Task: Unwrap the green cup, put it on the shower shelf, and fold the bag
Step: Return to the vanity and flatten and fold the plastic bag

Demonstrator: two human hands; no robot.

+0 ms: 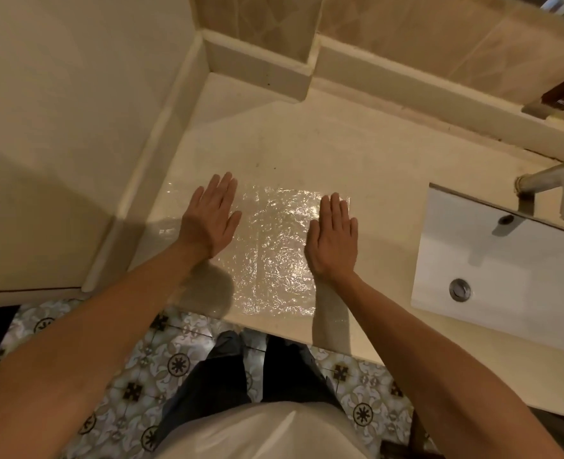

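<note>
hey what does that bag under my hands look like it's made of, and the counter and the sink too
Bag: thin clear plastic film, going by the crinkled, glinting highlights and the counter showing through. Counter: cream, smooth, faintly speckled, probably polished stone or a stone-look composite. Sink: glossy white, likely glazed ceramic. Both hands lie flat on the bag.

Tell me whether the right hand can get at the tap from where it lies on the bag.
Probably yes. The right hand lies flat on the clear bag, and only bare counter and the sink corner lie between it and the tap.
</note>
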